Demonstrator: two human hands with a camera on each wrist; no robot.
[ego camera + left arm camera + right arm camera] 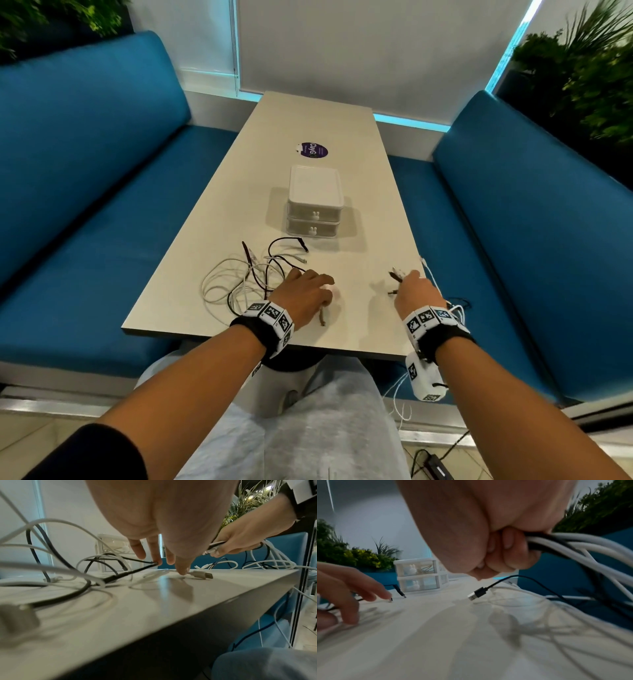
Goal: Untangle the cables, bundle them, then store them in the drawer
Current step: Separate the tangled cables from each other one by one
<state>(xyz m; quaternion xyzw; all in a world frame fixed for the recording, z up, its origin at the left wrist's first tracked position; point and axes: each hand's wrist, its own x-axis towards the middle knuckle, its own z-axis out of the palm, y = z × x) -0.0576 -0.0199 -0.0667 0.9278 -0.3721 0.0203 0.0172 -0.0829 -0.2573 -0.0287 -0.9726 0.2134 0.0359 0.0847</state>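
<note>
A loose tangle of white and black cables (245, 279) lies on the near left of the table (359, 212). My left hand (322, 284) is just right of it, fingers straight and pointing down (164, 562); one fingertip presses a white cable by its plug (200, 574) and another touches a black cable end (137, 570). My right hand (409, 281) grips a bunch of white and black cables (556, 543) in a fist (505, 555) near the table's right edge. A black USB plug (477, 595) dangles from it. The white two-drawer unit (314, 202) stands mid-table, both drawers closed.
Held cables trail off the table's right edge onto the blue bench (534, 240). Another blue bench (85, 205) runs along the left. A purple sticker (312, 150) sits beyond the drawers. A brownish cable end (322, 317) lies near my left wrist.
</note>
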